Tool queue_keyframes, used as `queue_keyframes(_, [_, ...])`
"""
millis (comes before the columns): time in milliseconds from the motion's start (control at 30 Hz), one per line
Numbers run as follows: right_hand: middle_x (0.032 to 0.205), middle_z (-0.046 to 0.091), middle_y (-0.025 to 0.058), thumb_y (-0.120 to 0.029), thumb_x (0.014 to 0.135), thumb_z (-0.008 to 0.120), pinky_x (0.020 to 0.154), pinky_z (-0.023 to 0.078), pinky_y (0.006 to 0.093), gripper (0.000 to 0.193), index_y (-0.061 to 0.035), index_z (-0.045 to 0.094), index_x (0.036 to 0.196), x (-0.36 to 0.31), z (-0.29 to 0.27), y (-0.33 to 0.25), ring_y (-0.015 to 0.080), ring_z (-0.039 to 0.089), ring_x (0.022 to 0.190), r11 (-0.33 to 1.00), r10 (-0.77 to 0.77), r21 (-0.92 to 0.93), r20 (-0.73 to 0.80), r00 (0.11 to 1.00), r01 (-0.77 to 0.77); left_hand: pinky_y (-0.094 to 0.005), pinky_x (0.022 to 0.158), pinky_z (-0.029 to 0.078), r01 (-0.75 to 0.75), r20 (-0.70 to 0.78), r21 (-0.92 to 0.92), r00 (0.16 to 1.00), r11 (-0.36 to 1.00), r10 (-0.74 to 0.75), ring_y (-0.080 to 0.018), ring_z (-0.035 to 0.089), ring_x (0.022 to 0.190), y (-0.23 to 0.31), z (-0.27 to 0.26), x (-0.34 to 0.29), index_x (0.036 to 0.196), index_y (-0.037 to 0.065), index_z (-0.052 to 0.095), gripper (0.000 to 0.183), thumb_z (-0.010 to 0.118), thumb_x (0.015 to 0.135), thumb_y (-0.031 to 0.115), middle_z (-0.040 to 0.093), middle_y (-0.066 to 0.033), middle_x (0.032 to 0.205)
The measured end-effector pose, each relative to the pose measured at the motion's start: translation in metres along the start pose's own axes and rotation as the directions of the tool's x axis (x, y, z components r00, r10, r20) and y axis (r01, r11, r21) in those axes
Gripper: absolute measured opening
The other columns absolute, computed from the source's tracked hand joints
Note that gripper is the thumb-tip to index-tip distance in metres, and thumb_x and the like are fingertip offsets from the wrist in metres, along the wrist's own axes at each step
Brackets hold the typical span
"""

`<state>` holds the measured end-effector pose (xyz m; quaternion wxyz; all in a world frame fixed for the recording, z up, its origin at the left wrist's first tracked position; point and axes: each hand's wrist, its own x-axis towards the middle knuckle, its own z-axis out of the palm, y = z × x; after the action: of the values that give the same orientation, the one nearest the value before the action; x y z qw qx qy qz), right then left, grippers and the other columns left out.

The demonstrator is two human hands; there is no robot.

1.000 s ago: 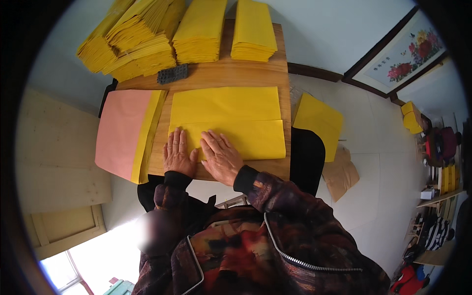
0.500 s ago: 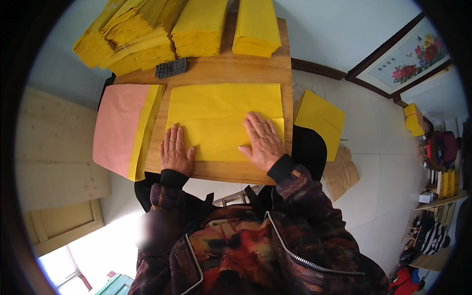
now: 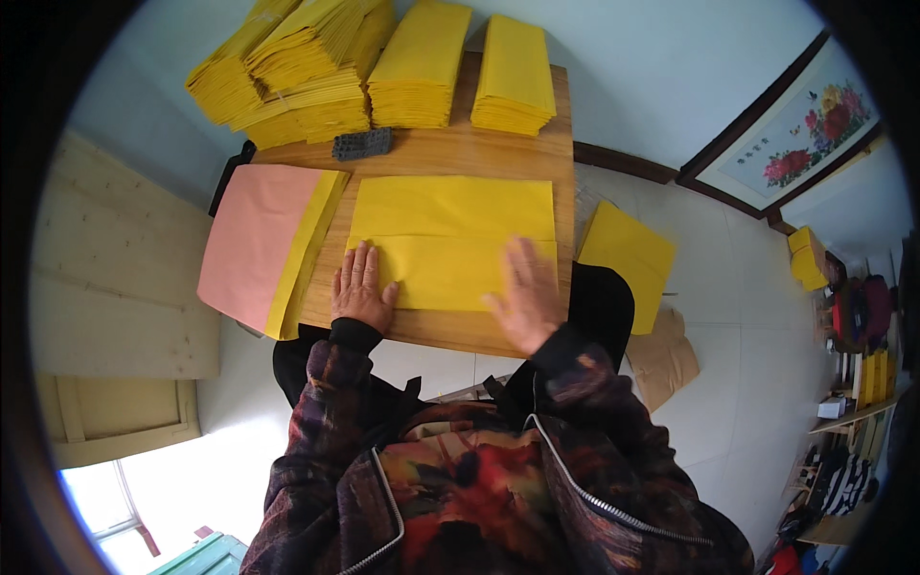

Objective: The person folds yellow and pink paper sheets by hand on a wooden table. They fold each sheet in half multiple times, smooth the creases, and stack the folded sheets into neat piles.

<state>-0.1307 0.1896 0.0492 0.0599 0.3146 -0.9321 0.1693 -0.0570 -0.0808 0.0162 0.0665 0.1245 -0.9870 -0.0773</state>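
A yellow paper sheet (image 3: pixel 450 206) lies on the wooden table in front of me, its near part folded over so that an edge runs across it from left to right. My left hand (image 3: pixel 362 292) rests flat at the near left corner of this folded paper, fingers stretched forward and thumb apart. Over its right end is my right hand (image 3: pixel 529 297), fingers extended but smeared by motion; whether it touches the paper, I cannot tell. Neither hand grips anything. To the left lies a pink sheet (image 3: pixel 259 240) with layered yellow edges showing along its right side.
Several stacks of folded yellow paper (image 3: pixel 412 86) stand along the far side of the wooden table (image 3: pixel 431 149). A dark grey knitted-looking piece (image 3: pixel 362 144) lies before them. Right of the table are another yellow sheet (image 3: pixel 628 254) and brown paper (image 3: pixel 666 359).
The whole view has shifted, so the table sits slightly further right and lower. My right hand, sharp before, is now blurred in motion near the paper's right end. My left hand stays at its corner.
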Motion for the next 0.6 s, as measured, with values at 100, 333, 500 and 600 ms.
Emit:
queue_keyframes(100, [0.153, 0.023, 0.0158, -0.040, 0.089, 0.058, 0.115, 0.015, 0.0480, 0.073, 0.0004, 0.031, 0.143, 0.012, 0.018, -0.032, 0.0302, 0.017, 0.143, 0.989, -0.110, 0.111, 0.147, 0.983, 0.095, -0.0456, 0.116, 0.016, 0.011, 0.030, -0.007, 1.000, 1.000, -0.010, -0.0265, 0.019, 0.144, 0.000, -0.001, 0.002, 0.147, 0.011, 0.028, 0.070, 0.052, 0.089, 0.042, 0.022, -0.0070, 0.156])
queue_keyframes(333, [0.154, 0.022, 0.0150, -0.039, 0.088, 0.059, 0.115, 0.016, 0.0464, 0.075, 0.0004, 0.030, 0.144, 0.007, 0.005, 0.028, 0.0298, 0.018, 0.143, 0.997, 0.064, -0.050, 0.132, 0.989, -0.058, -0.0465, 0.115, 0.017, 0.032, 0.039, -0.050, 0.999, 0.998, -0.030, -0.0278, 0.021, 0.143, -0.001, -0.002, 0.000, 0.146, 0.011, 0.030, 0.070, 0.054, 0.088, 0.042, 0.025, -0.0078, 0.155])
queue_keyframes(500, [0.154, 0.022, 0.0136, -0.037, 0.084, 0.064, 0.114, 0.016, 0.0466, 0.079, -0.0004, 0.029, 0.144, -0.005, 0.003, 0.046, 0.0300, 0.019, 0.142, 0.998, 0.053, -0.023, 0.047, 0.997, -0.052, -0.0564, 0.113, 0.014, 0.065, 0.112, 0.041, 0.991, 0.997, -0.069, -0.0260, 0.019, 0.144, 0.021, -0.017, 0.011, 0.145, 0.013, 0.033, 0.068, 0.053, 0.089, 0.043, 0.025, -0.0078, 0.155])
queue_keyframes(600, [0.153, 0.023, 0.0135, -0.035, 0.083, 0.066, 0.114, 0.017, 0.0474, 0.080, -0.0008, 0.028, 0.144, -0.005, 0.004, 0.043, 0.0309, 0.021, 0.142, 0.997, 0.058, -0.050, 0.063, 0.996, -0.055, -0.0600, 0.112, 0.010, -0.211, 0.045, 0.178, 0.977, 0.961, 0.206, -0.0242, 0.019, 0.144, 0.094, -0.003, 0.015, 0.142, 0.014, 0.038, 0.059, 0.048, 0.092, 0.045, 0.027, -0.0064, 0.154])
